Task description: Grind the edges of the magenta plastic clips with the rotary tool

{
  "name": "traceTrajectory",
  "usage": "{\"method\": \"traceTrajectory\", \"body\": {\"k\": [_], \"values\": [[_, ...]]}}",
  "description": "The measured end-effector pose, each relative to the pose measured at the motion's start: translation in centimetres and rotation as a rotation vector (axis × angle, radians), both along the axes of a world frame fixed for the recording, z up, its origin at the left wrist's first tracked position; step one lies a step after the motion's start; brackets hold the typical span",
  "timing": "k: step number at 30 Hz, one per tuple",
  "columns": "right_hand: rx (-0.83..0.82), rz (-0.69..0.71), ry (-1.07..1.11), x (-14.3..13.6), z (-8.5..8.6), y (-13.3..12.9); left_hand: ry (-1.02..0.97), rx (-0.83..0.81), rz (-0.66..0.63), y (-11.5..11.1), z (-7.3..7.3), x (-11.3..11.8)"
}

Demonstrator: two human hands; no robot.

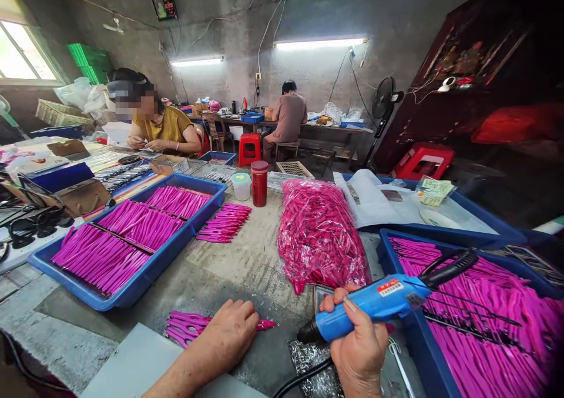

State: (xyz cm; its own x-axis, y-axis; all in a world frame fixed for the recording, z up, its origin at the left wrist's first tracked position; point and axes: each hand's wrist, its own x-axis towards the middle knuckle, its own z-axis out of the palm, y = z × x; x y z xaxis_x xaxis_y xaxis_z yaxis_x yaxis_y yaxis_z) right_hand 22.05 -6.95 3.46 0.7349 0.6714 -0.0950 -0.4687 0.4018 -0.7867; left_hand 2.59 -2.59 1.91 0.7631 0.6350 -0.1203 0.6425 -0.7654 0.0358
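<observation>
My right hand (359,333) is wrapped round a blue electric tool (374,307) with a black nozzle, which points left and down. My left hand (231,330) lies palm down over a few magenta pieces (189,325) on the table, its fingers curled together; one pointed tip sticks out to its right. What the fingers press on is hidden beneath them. Under the tool lies a pack of small shiny metal parts (311,363). Just behind it stands a clear bag (319,233) full of darker pink parts.
Blue trays of magenta pieces stand at left (110,301) and right (425,351). A row of finished-looking pieces (224,221), a red jar (259,186) and a white tub (241,186) are farther back. One person sits at the left, another by the wall.
</observation>
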Motion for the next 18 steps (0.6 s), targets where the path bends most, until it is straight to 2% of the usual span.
{"method": "traceTrajectory", "body": {"k": [4, 9, 18], "values": [[0.002, -0.006, 0.009, 0.1, 0.0, 0.0, 0.025, -0.003, 0.062, 0.1, -0.3, -0.4], [0.010, 0.000, -0.004, 0.1, -0.1, 0.1, 0.047, 0.001, 0.177, 0.9, -0.1, -1.4], [0.008, 0.003, 0.002, 0.1, -0.1, 0.0, -0.013, -0.020, 0.252, 1.5, -0.4, -1.1]]}}
